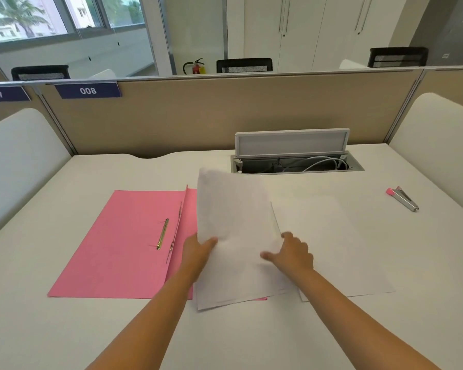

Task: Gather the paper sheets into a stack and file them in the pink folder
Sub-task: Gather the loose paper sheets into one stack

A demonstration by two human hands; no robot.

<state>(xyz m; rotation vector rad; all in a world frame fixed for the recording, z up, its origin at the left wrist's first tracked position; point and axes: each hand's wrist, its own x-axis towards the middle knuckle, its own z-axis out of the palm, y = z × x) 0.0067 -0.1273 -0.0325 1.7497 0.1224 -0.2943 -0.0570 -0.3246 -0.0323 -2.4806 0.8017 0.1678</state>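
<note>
The pink folder lies open on the worktop, brass fastener left of both hands. The left hand pinches the raised paper sheets; the right hand steadies them, fingers spread. One loose sheet lies rightward.

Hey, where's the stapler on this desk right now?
The stapler lies at the far right of the desk, well beyond the right hand, to the right of the open cable box.
</note>
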